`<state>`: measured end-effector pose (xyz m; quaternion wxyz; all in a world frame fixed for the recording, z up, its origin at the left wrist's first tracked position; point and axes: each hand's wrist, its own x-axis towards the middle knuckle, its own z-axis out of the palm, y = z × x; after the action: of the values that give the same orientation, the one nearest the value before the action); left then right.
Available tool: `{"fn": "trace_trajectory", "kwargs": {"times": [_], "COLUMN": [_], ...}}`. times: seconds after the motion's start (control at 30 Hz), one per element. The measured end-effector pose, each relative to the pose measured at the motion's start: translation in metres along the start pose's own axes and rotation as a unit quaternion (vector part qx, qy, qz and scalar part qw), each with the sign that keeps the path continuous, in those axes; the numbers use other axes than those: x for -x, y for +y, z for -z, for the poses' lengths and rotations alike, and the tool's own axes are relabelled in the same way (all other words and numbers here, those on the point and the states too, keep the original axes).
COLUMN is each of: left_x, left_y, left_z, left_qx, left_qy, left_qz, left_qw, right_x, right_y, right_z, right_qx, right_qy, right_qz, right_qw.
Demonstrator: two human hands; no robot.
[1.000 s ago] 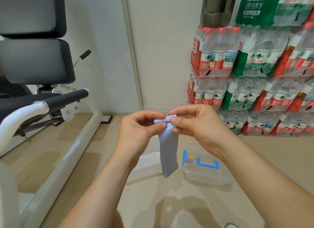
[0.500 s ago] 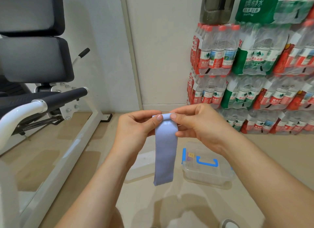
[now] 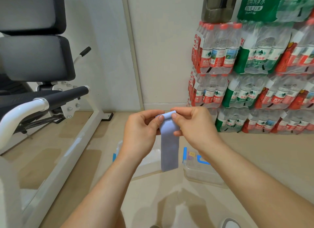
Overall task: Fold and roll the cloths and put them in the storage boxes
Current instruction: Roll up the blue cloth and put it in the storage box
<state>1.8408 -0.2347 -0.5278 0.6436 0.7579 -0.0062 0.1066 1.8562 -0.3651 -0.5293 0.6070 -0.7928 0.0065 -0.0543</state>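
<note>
A narrow pale-blue cloth (image 3: 169, 151), folded into a long strip, hangs straight down in front of me. My left hand (image 3: 142, 134) and my right hand (image 3: 193, 127) both pinch its top edge, which curls over into a small roll between thumbs and fingers. Below on the floor stands a clear storage box (image 3: 200, 170) with blue clips, partly hidden by my right forearm. A second clear box (image 3: 151, 158) lies behind the cloth and my left wrist, mostly hidden.
Stacked shrink-wrapped packs of water bottles (image 3: 251, 78) fill the right wall. A white-framed exercise bench with black pads (image 3: 39, 98) stands at the left, its white base rail (image 3: 71, 153) running along the tiled floor. A shoe tip (image 3: 229, 223) shows at the bottom edge.
The strip has straightened from a twisted hang to a flat one. Its top edge is now curled over between my fingertips. Both hands stay in about the same place.
</note>
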Motion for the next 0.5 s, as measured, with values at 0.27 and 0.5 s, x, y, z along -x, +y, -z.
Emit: {"fn": "trace_trajectory", "kwargs": {"times": [0.27,0.5], "left_x": [0.000,-0.002], "left_y": [0.000,0.002], "left_z": [0.005,0.011], "left_qx": [-0.011,0.013], "left_qy": [0.011,0.021], "left_qz": [0.011,0.022], "left_qw": [1.000,0.999], "right_x": [0.003,-0.003], "right_y": [0.001,-0.009], "right_z": [-0.009,0.013], "right_qx": [0.099,-0.065], "right_qy": [0.013,-0.074], "right_qz": [0.043,-0.065], "right_qw": [0.994,0.993]}}
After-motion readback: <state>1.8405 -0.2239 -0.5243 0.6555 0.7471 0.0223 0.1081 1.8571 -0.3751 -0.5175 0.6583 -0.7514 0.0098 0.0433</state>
